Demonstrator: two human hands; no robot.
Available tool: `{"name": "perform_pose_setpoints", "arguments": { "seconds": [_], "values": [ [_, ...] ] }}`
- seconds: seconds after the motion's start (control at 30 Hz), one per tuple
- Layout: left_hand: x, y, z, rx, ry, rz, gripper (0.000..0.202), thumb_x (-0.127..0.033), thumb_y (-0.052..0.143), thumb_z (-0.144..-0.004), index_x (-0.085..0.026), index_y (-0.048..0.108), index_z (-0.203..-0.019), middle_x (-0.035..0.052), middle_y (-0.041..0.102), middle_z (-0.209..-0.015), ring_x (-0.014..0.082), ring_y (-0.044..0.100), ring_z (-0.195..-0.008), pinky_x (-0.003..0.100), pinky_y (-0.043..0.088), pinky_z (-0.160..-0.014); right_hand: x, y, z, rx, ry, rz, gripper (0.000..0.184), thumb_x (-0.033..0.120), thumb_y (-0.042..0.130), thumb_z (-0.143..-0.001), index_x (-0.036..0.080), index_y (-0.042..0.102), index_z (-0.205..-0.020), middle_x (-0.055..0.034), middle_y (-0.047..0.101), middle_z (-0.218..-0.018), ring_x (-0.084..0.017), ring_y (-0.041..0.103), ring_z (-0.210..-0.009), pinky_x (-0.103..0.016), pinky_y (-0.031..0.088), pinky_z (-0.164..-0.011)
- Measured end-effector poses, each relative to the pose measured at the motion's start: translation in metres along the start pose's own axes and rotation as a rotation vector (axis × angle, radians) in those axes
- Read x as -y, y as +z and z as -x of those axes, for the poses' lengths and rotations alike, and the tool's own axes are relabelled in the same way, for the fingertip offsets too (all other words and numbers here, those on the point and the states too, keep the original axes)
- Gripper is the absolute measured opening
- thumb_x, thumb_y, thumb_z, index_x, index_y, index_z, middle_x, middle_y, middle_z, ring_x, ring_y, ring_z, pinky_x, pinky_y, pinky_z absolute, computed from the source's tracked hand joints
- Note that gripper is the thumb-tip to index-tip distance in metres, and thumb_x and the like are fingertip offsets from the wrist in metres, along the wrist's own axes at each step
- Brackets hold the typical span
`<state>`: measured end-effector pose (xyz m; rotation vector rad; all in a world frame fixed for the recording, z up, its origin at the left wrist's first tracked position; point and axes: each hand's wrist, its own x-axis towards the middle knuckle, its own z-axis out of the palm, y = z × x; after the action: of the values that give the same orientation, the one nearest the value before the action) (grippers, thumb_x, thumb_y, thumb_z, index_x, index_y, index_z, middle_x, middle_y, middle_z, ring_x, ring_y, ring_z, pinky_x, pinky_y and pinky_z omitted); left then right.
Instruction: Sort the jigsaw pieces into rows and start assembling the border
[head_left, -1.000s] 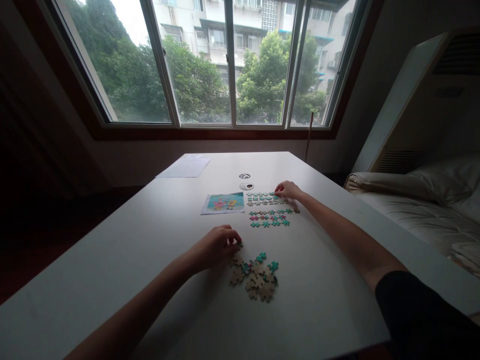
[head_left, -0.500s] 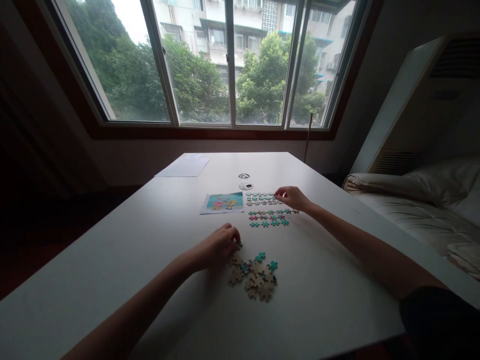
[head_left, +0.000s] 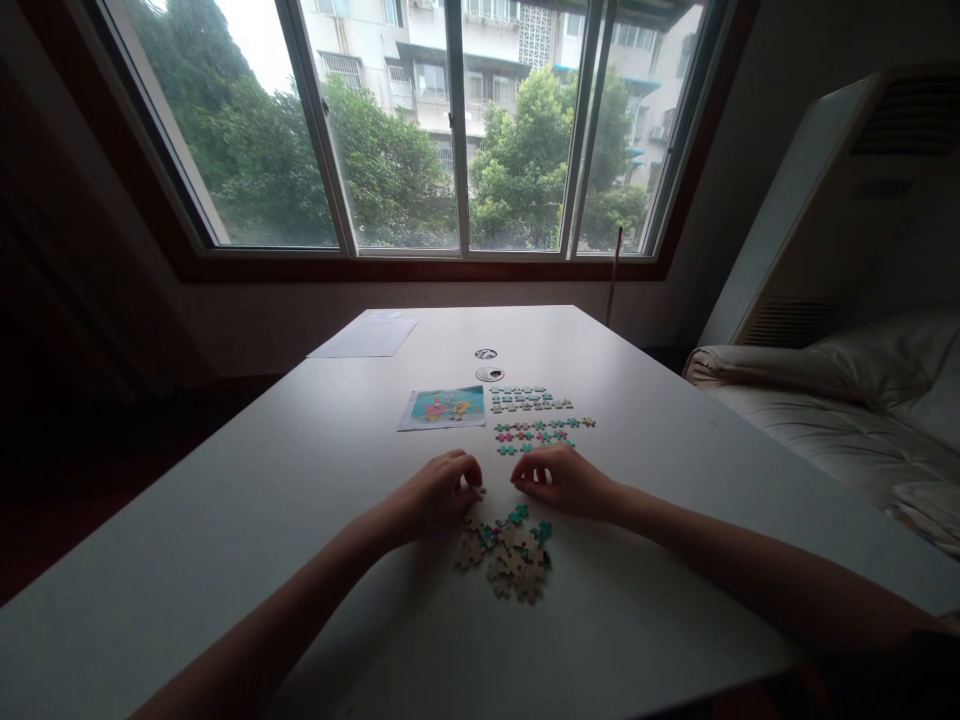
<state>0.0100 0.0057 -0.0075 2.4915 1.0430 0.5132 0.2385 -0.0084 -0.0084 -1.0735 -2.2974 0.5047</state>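
Observation:
My left hand (head_left: 442,487) rests on the table with its fingers curled down on a small puzzle piece (head_left: 481,493), mostly hidden under the fingertips. To its right, my right hand (head_left: 566,480) hovers with fingers loosely bent, thumb and index a little apart; no piece shows between them. Just below both hands lies a loose pile of puzzle pieces (head_left: 517,565), some plain tan side up, others teal. Beyond my right hand, several rows of laid-out puzzle pieces (head_left: 529,405) spread beside a colourful cartoon picture sheet (head_left: 448,405). My right hand partly covers the nearest row.
All of this is on a white table (head_left: 337,590). Two round inserts (head_left: 490,374) are set in its far part, and white papers (head_left: 364,337) lie at the far left corner. A pale sofa (head_left: 810,400) stands to the right, with a window behind the table.
My right hand has left the far rows and come down and left, close to my left hand. A teal piece stays in the top row. My left hand barely moved.

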Motion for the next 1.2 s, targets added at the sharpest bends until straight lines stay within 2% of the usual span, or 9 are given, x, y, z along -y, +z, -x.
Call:
{"name": "perform_pose_setpoints", "arguments": {
  "seconds": [0.1,0.17,0.4,0.57,0.9,1.07,1.2],
  "values": [
    [-0.001,-0.001,-0.001,0.008,0.017,0.014,0.026,-0.012,0.050,-0.074,-0.018,0.058,-0.098,0.0035,0.054,-0.086,0.0136,0.053,-0.070,0.024,0.043,-0.063,-0.004,0.001,0.003,-0.012,0.022,-0.016,0.011,0.021,0.054,-0.076,0.019,0.064,-0.080,0.0012,0.061,-0.064,-0.008,0.052,-0.055,-0.019,0.040,-0.054],
    [-0.002,-0.003,-0.001,0.036,0.028,0.031,0.027,-0.013,0.051,-0.075,-0.019,0.060,-0.100,0.0043,0.054,-0.090,0.0135,0.054,-0.071,0.024,0.043,-0.065,-0.006,0.001,0.004,-0.021,0.029,-0.027,0.011,0.021,0.054,-0.076,0.019,0.064,-0.080,0.0012,0.061,-0.064,-0.008,0.052,-0.055,-0.019,0.040,-0.054],
    [-0.007,-0.006,-0.002,0.055,0.024,0.014,0.018,-0.014,0.052,-0.076,-0.019,0.064,-0.088,0.0044,0.054,-0.088,0.0137,0.053,-0.070,0.025,0.043,-0.066,-0.005,0.000,0.004,-0.022,0.037,-0.028,0.011,0.021,0.054,-0.076,0.019,0.064,-0.080,0.0013,0.061,-0.064,-0.008,0.052,-0.055,-0.019,0.039,-0.054],
    [-0.004,-0.006,-0.003,0.043,0.010,-0.011,0.017,-0.018,0.053,-0.076,-0.018,0.060,-0.091,0.0044,0.052,-0.089,0.0152,0.052,-0.073,0.026,0.042,-0.067,-0.005,0.000,0.005,-0.022,0.041,-0.035,0.011,0.021,0.054,-0.075,0.019,0.064,-0.079,0.0012,0.061,-0.064,-0.008,0.052,-0.055,-0.019,0.039,-0.054],
    [-0.009,-0.010,-0.005,0.098,-0.079,-0.034,0.015,-0.020,0.054,-0.073,-0.017,0.057,-0.087,0.0045,0.051,-0.089,0.0175,0.051,-0.078,0.028,0.040,-0.071,-0.006,0.002,0.004,-0.046,0.034,-0.033,0.011,0.020,0.055,-0.076,0.019,0.064,-0.080,0.0009,0.063,-0.066,-0.009,0.054,-0.057,-0.019,0.040,-0.054],
    [-0.006,-0.010,-0.006,0.097,-0.068,-0.003,0.014,-0.020,0.056,-0.071,-0.016,0.055,-0.084,0.0035,0.052,-0.087,0.0164,0.050,-0.076,0.026,0.041,-0.067,-0.008,0.004,0.004,-0.066,0.020,-0.029,0.010,0.020,0.055,-0.076,0.019,0.064,-0.079,0.0003,0.064,-0.068,-0.009,0.054,-0.058,-0.020,0.041,-0.055],
    [-0.003,-0.008,-0.007,0.056,-0.027,0.088,0.006,-0.020,0.056,-0.072,-0.016,0.053,-0.076,-0.0003,0.054,-0.073,0.0136,0.049,-0.067,0.022,0.039,-0.058,-0.007,0.003,0.005,-0.071,0.007,-0.026,0.010,0.021,0.054,-0.077,0.019,0.063,-0.080,0.0000,0.064,-0.070,-0.009,0.054,-0.059,-0.020,0.041,-0.055]
  ]
}}
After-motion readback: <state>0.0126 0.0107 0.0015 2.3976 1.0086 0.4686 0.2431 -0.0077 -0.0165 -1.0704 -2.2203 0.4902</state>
